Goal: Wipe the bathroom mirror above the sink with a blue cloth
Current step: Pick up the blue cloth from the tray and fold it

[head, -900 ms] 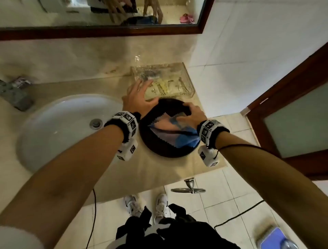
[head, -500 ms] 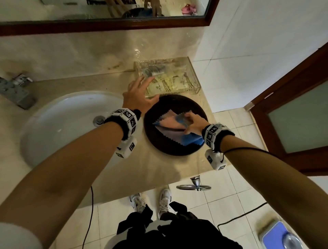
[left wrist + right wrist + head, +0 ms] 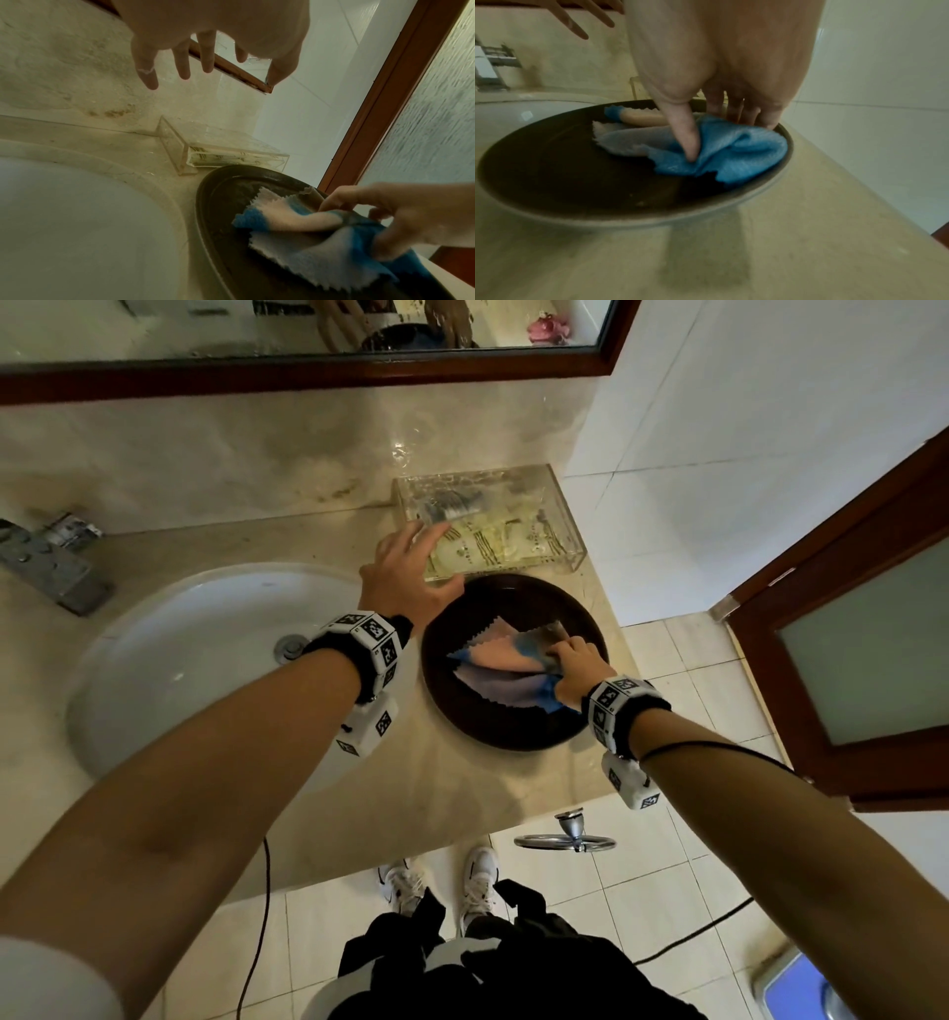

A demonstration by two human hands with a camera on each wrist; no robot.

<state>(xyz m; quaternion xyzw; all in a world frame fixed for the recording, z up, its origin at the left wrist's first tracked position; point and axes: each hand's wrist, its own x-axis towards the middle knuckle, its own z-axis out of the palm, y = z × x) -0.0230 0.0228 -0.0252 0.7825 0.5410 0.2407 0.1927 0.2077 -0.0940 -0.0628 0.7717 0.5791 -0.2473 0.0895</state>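
Observation:
A blue cloth (image 3: 545,693) (image 3: 744,154) lies bunched in a dark round plate (image 3: 513,743) (image 3: 552,162) on the counter, under a pink cloth (image 3: 495,655) and a pale one. My right hand (image 3: 575,666) (image 3: 718,134) pinches the blue cloth at the plate's right side, thumb pressed into its folds and fingers behind it. My left hand (image 3: 411,577) (image 3: 209,70) hovers with fingers spread above the plate's far left rim and holds nothing. The wood-framed mirror (image 3: 308,331) runs along the wall above.
A white sink (image 3: 205,654) with a metal faucet (image 3: 51,562) lies left of the plate. A clear plastic box (image 3: 493,526) stands behind it against the wall. A wooden door (image 3: 847,634) is on the right. A towel ring (image 3: 565,838) juts from the counter's front.
My right hand has slid from the plate's middle toward its right side, gathering the blue cloth as it went. The left hand has stayed spread near the plate's far rim.

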